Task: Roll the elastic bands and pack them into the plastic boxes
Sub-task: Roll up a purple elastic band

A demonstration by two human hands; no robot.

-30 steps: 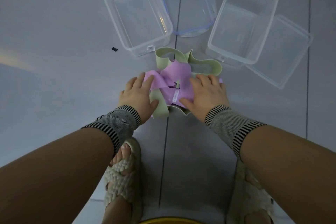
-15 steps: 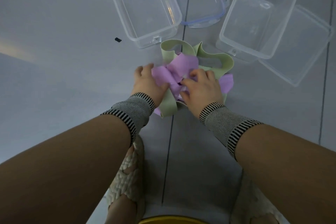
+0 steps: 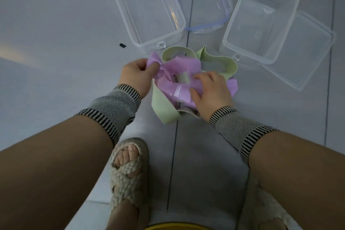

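1. Left hand (image 3: 135,76) pinching purple band (image 3: 179,67); right hand (image 3: 211,93) gripping it too.
2. Lying tangled with green band (image 3: 164,106) on floor (image 3: 56,24), just beside two open plastic boxes (image 3: 147,9).

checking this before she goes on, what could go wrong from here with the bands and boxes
1. The purple band is tangled with the green band; the left hand pinching and pulling one purple end may drag the green one along or tighten the knot.
2. The pile sits right against the left box and right box; a tug could shove these light, empty boxes.
3. Nothing is rolled yet, so a loose band may spring open when packed.
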